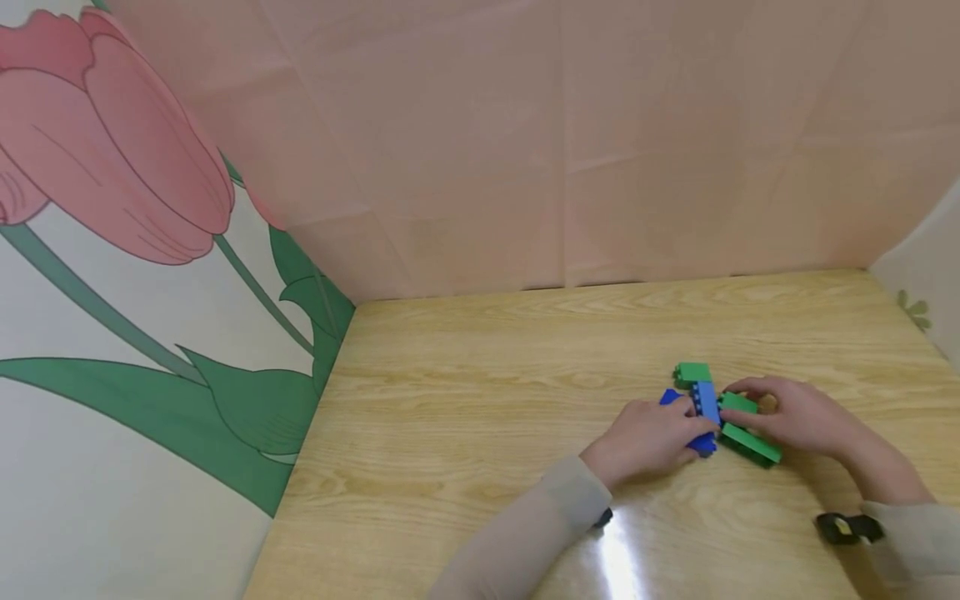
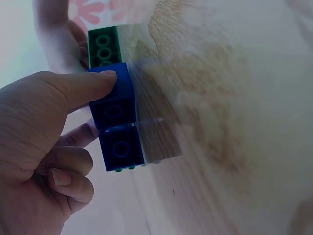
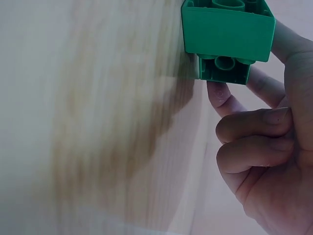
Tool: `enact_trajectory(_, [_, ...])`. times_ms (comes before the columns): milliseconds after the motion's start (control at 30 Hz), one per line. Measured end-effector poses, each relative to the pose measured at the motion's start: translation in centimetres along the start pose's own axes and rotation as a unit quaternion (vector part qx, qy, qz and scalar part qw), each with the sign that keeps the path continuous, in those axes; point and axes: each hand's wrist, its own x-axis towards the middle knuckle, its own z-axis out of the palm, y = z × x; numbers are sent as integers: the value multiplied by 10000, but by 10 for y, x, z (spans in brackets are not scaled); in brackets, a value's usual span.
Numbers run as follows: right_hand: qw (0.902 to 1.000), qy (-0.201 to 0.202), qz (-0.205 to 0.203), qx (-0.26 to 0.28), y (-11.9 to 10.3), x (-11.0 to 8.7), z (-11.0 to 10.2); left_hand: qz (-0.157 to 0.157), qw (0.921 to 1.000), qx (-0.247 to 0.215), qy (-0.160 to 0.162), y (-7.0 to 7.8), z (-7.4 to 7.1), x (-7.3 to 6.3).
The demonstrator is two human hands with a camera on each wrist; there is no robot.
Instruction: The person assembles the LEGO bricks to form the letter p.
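Toy building bricks lie together on the table, with both hands at them. My left hand [image 1: 651,437] pinches the blue bricks; in the left wrist view its thumb lies on a blue brick [image 2: 120,83]. In the head view a lighter blue brick [image 1: 707,402] stands beside a darker blue brick [image 1: 703,445], partly covered by the fingers. My right hand [image 1: 798,414] grips a green brick [image 1: 739,403] from the right. A longer green brick [image 1: 752,446] lies in front of it, and a small green brick [image 1: 693,373] sits at the far end of the lighter blue one.
The wooden table [image 1: 465,400] extends left of the bricks. A pink cloth-like backdrop [image 1: 562,167] rises behind it, and a wall panel with a tulip picture [image 1: 142,158] borders the left side. A pale panel [image 1: 926,275] stands at the right.
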Motion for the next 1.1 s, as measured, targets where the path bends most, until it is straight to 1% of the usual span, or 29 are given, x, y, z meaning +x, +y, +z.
enact_trajectory(167, [9999,-38,42,100,-1,0,0,-84,9999,-79,-63,1,1,2])
enact_trajectory(300, [9999,-18,44,127,-2,0,-1,-126,9999,-108,-40,1,0,2])
enact_trajectory(567, [9997,36,49,242,-2,-2,-1,-223,9988,-428,-25,-2,2,0])
enact_trajectory(700, [9996,170,27,214,-1,-3,-2,-204,9980,-575,157,-4,5,-2])
enact_trajectory(800, [9993,319,-21,170,-1,-5,-3,-200,9963,-771,308,-6,4,-4])
enact_trajectory(933, [9988,461,-61,167,0,-6,-3,-198,9931,-1057,473,-8,-2,-11])
enact_trajectory(1100, [9980,572,-84,266,1,-8,-4,-355,9857,-1552,559,-13,-10,-22])
